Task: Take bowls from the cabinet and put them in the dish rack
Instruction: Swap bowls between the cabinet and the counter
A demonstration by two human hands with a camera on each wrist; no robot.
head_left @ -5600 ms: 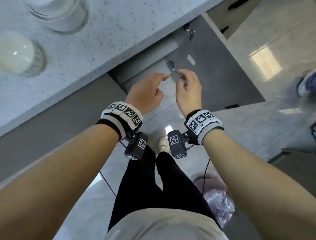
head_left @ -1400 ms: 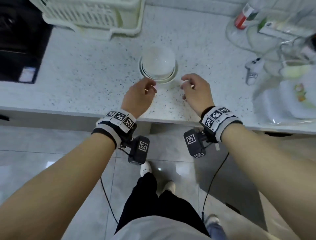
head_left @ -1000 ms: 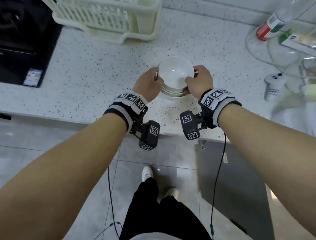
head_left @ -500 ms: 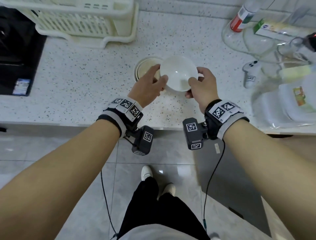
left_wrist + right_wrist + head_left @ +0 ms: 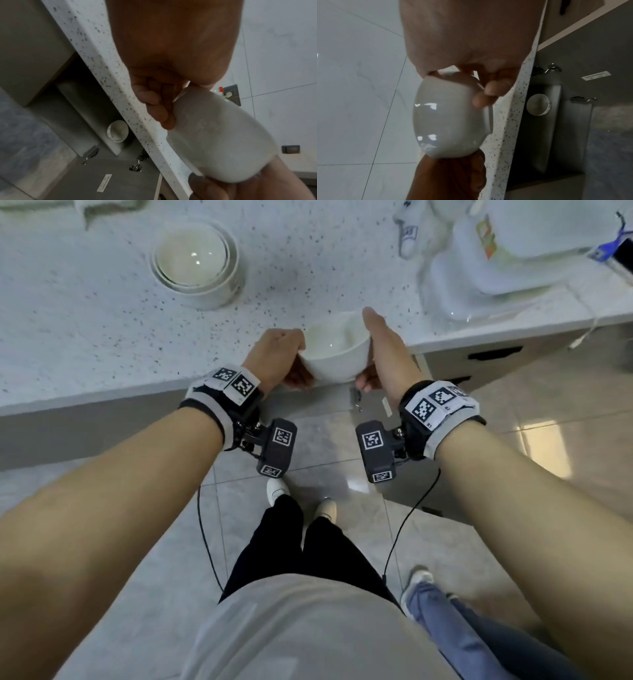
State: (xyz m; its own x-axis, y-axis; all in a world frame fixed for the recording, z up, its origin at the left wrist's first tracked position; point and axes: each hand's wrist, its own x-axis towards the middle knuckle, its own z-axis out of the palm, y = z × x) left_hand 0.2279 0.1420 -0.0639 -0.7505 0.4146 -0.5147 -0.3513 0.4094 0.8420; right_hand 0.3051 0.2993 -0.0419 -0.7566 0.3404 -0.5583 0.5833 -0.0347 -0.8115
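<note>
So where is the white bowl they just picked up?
In the head view the white bowl sits mid-frame between the left hand and right hand, held at the counter's front edge, nearer than the stacked bowls.

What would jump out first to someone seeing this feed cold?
The white bowl held between the left hand and right hand, at the counter's front edge. Next, the stack of nested bowls on the speckled countertop, far left. Another bowl sits in the open cabinet below.
</note>
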